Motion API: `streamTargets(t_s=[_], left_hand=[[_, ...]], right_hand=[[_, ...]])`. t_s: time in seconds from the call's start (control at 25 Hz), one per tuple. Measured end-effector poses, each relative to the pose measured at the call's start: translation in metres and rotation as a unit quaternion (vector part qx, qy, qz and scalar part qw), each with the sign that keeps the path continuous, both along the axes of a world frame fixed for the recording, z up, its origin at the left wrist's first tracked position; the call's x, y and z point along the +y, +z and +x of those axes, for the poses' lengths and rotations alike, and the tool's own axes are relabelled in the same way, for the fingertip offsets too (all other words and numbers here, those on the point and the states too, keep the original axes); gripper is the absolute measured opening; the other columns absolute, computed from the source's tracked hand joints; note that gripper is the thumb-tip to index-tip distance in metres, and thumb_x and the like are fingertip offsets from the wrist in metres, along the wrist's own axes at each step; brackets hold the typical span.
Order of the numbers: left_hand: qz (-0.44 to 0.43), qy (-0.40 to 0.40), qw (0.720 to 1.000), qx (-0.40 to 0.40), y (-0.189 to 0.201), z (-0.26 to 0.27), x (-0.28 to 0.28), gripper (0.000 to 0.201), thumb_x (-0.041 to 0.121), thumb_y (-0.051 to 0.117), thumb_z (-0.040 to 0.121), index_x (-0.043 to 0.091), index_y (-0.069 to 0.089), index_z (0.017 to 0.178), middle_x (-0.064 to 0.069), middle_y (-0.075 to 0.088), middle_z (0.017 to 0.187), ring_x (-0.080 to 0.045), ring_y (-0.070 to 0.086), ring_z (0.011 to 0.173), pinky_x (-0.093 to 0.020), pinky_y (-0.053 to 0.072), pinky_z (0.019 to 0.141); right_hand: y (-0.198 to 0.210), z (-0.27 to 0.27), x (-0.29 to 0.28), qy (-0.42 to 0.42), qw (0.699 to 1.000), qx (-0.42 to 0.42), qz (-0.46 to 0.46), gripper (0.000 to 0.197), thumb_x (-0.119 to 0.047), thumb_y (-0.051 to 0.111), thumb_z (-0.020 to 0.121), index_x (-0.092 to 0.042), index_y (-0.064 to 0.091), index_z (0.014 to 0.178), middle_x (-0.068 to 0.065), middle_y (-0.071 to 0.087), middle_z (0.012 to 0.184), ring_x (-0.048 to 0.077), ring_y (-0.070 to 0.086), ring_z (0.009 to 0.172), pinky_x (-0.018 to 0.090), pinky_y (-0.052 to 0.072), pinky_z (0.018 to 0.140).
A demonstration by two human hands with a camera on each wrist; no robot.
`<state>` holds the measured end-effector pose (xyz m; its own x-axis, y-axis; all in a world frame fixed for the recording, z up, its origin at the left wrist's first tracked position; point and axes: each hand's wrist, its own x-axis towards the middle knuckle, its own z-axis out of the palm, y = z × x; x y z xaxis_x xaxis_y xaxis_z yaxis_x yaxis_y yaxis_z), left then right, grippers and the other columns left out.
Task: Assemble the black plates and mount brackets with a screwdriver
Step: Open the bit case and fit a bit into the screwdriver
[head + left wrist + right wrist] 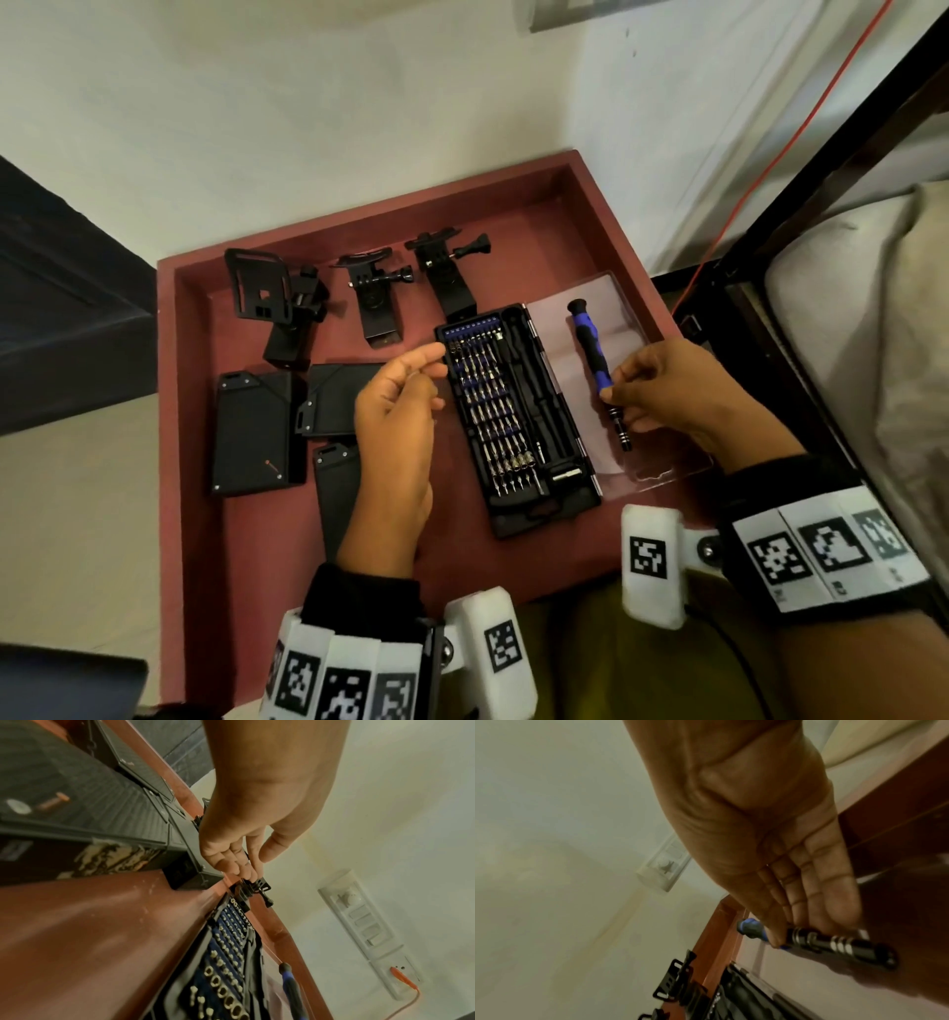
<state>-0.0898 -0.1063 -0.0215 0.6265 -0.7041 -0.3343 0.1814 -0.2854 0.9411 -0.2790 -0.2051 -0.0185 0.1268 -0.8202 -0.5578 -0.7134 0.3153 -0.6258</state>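
Observation:
Three black plates [254, 434] [334, 398] [336, 493] lie at the left of a red tray [169, 411]. Three black mount brackets [277, 303] [377, 298] [447, 272] stand along its far side. An open bit case [513, 411] sits mid-tray. On its clear lid [631, 329] lies the blue-and-black screwdriver [590, 344] [834, 943]. My right hand [616, 406] [790, 931] pinches it where the handle meets the metal shaft. My left hand [429, 362] [254, 866] hovers at the case's left edge, fingers loosely curled, nothing seen in them.
A mattress [847, 308] in a black frame [821, 169] borders the tray on the right. An orange cable [770, 164] runs down the wall behind to a switch panel [367, 933]. A dark cabinet [61, 318] stands at the left.

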Motion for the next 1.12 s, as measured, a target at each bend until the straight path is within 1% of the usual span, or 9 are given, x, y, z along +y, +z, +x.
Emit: streamTargets(t_s=[0.12, 0.4, 0.52, 0.6, 0.68, 0.8, 0.88, 1.0, 1.12], left_hand=[[0.011, 0.000, 1.000, 0.001, 0.001, 0.003, 0.002, 0.037, -0.005, 0.040, 0.093, 0.021, 0.067, 0.092, 0.001, 0.064, 0.087, -0.004, 0.048, 0.056, -0.012, 0.040, 0.049], [0.035, -0.036, 0.998, -0.029, -0.003, 0.003, 0.003, 0.028, -0.002, 0.044, 0.095, 0.014, 0.067, 0.099, 0.000, 0.063, 0.084, -0.006, 0.052, 0.055, -0.014, 0.045, 0.048], [0.056, -0.085, 0.989, -0.105, -0.008, 0.006, 0.007, 0.026, -0.001, 0.053, 0.091, 0.020, 0.067, 0.086, -0.001, 0.062, 0.075, -0.002, 0.055, 0.050, -0.019, 0.049, 0.048], [0.090, -0.157, 0.966, -0.186, -0.013, 0.008, 0.010, 0.031, 0.002, 0.059, 0.086, 0.030, 0.065, 0.073, 0.002, 0.061, 0.065, -0.012, 0.060, 0.056, -0.031, 0.055, 0.055], [0.141, -0.238, 0.932, -0.234, -0.012, 0.008, 0.013, 0.029, 0.007, 0.064, 0.083, 0.031, 0.062, 0.065, 0.006, 0.060, 0.060, -0.019, 0.063, 0.061, -0.040, 0.057, 0.064], [0.249, -0.347, 0.855, -0.293, -0.007, 0.006, 0.020, 0.017, 0.019, 0.073, 0.077, 0.025, 0.063, 0.064, 0.010, 0.059, 0.063, -0.018, 0.064, 0.072, -0.032, 0.053, 0.069], [0.307, -0.388, 0.806, -0.326, -0.003, 0.004, 0.025, 0.009, 0.026, 0.076, 0.075, 0.022, 0.068, 0.070, 0.009, 0.062, 0.072, -0.019, 0.065, 0.080, -0.028, 0.049, 0.069], [0.331, -0.395, 0.789, -0.334, -0.001, -0.001, 0.033, 0.005, 0.030, 0.076, 0.075, 0.026, 0.073, 0.076, 0.005, 0.067, 0.086, -0.021, 0.065, 0.088, -0.026, 0.044, 0.068], [0.329, -0.373, 0.794, -0.350, -0.001, -0.008, 0.034, 0.010, 0.034, 0.078, 0.074, 0.025, 0.074, 0.078, 0.002, 0.068, 0.092, -0.023, 0.065, 0.089, -0.026, 0.041, 0.065]], right_hand=[[-0.006, 0.009, 0.000, 0.069, 0.995, 0.071, -0.029, 0.014, -0.012, 0.077, 0.078, -0.004, 0.065, 0.076, 0.015, 0.069, 0.072, 0.031, 0.068, 0.070, 0.044, 0.058, 0.074], [0.001, 0.028, 0.008, 0.146, 0.973, 0.164, -0.076, 0.019, -0.025, 0.077, 0.076, -0.014, 0.063, 0.082, 0.006, 0.067, 0.091, 0.026, 0.063, 0.086, 0.029, 0.046, 0.070], [0.014, 0.034, 0.017, 0.172, 0.958, 0.195, -0.118, 0.021, -0.030, 0.074, 0.079, -0.018, 0.058, 0.085, 0.004, 0.061, 0.098, 0.027, 0.060, 0.091, 0.030, 0.042, 0.069], [0.024, 0.038, 0.025, 0.204, 0.951, 0.200, -0.116, 0.021, -0.032, 0.074, 0.079, -0.018, 0.059, 0.086, 0.003, 0.062, 0.099, 0.025, 0.061, 0.091, 0.032, 0.047, 0.072], [0.031, 0.042, 0.037, 0.264, 0.941, 0.201, -0.066, 0.023, -0.037, 0.076, 0.076, -0.019, 0.063, 0.084, 0.001, 0.064, 0.094, 0.022, 0.062, 0.088, 0.033, 0.052, 0.076], [0.034, 0.045, 0.056, 0.356, 0.904, 0.234, -0.021, 0.035, -0.044, 0.078, 0.071, -0.018, 0.065, 0.089, 0.002, 0.065, 0.096, 0.023, 0.063, 0.090, 0.033, 0.051, 0.075], [0.032, 0.046, 0.061, 0.372, 0.893, 0.253, -0.019, 0.040, -0.044, 0.079, 0.071, -0.017, 0.065, 0.098, 0.003, 0.063, 0.104, 0.025, 0.062, 0.096, 0.034, 0.050, 0.077], [0.030, 0.048, 0.065, 0.356, 0.900, 0.250, -0.031, 0.043, -0.041, 0.078, 0.072, -0.017, 0.064, 0.104, 0.004, 0.062, 0.109, 0.027, 0.061, 0.098, 0.033, 0.048, 0.078], [0.030, 0.054, 0.070, 0.335, 0.904, 0.260, -0.058, 0.039, -0.041, 0.077, 0.075, -0.015, 0.062, 0.100, 0.003, 0.058, 0.095, 0.024, 0.058, 0.087, 0.030, 0.043, 0.070]])
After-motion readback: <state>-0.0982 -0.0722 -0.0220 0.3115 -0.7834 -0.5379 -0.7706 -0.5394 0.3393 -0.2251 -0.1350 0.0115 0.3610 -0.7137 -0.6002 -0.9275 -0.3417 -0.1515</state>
